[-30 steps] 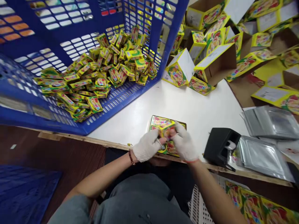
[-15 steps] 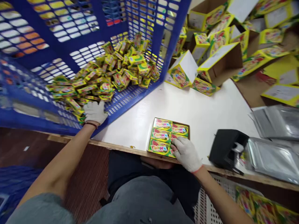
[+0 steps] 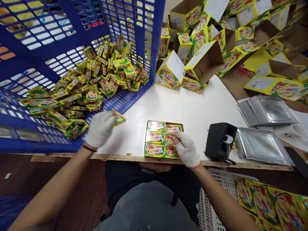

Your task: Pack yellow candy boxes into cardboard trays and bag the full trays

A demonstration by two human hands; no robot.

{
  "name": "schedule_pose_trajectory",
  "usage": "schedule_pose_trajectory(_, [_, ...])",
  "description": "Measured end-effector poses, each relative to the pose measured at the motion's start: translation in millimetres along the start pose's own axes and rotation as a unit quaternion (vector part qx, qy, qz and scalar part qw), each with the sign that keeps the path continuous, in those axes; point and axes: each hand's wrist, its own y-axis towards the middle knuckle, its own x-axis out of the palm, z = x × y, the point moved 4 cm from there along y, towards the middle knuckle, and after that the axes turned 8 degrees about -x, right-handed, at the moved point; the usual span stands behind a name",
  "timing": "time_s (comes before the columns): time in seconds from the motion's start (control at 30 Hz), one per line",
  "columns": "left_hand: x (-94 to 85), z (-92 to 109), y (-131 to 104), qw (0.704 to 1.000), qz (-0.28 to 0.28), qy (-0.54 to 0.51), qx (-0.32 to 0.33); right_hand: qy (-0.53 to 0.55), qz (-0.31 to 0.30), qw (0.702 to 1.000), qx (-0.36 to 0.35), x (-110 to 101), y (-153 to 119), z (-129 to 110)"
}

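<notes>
My left hand (image 3: 99,129), in a white glove, holds a small yellow-green candy pack (image 3: 117,118) at its fingertips, over the white table beside the blue crate (image 3: 134,103). A heap of similar packs (image 3: 96,78) lies inside that crate. In front of me, near the table edge, a shallow tray box (image 3: 155,137) shows several yellow "TWINS" packs in two columns. My right hand (image 3: 187,148), also gloved, rests at the box's right side with its fingers curled against the packs; whether it pinches anything is hidden.
A black tape dispenser (image 3: 220,140) stands right of the box, beside stacked clear plastic trays (image 3: 264,144). Open yellow cartons (image 3: 204,61) pile up at the back right. Below the table edge, a white crate (image 3: 214,205) sits near filled yellow packages (image 3: 264,199).
My left hand has come out of the heap with a pack and moved toward the box. My right hand stays at the box. The view has shifted right.
</notes>
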Motion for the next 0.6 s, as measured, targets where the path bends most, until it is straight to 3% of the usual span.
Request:
schedule_pose_trajectory(0.07, [9.9,51,-7,0.999,0.016,-0.016,0.047,0.112,-0.040,0.990,0.076,19,8,-12])
schedule_pose_trajectory(0.13, [20.3,101,-17,0.984,0.065,-0.078,0.144,0.213,-0.086,0.966,0.117,38,18,-24])
schedule_pose_trajectory(0.23, [35.7,141,-21,0.967,0.109,-0.155,0.168,0.242,-0.101,0.958,0.117,44,34,-28])
schedule_pose_trajectory(0.33, [46.9,139,-19,0.968,0.115,-0.164,0.148,0.183,-0.092,0.973,0.105,18,46,-14])
schedule_pose_trajectory(0.47, [60.1,100,-15,0.985,0.033,-0.167,0.034,0.079,-0.121,0.987,0.073,-24,58,10])
schedule_pose_trajectory(0.53, [64.6,90,-15,0.983,-0.004,-0.181,-0.013,0.039,-0.109,0.992,0.049,-36,62,16])
schedule_pose_trajectory(0.6, [66.6,93,-16,0.979,-0.021,-0.201,-0.031,0.045,-0.087,0.994,0.044,-36,63,19])
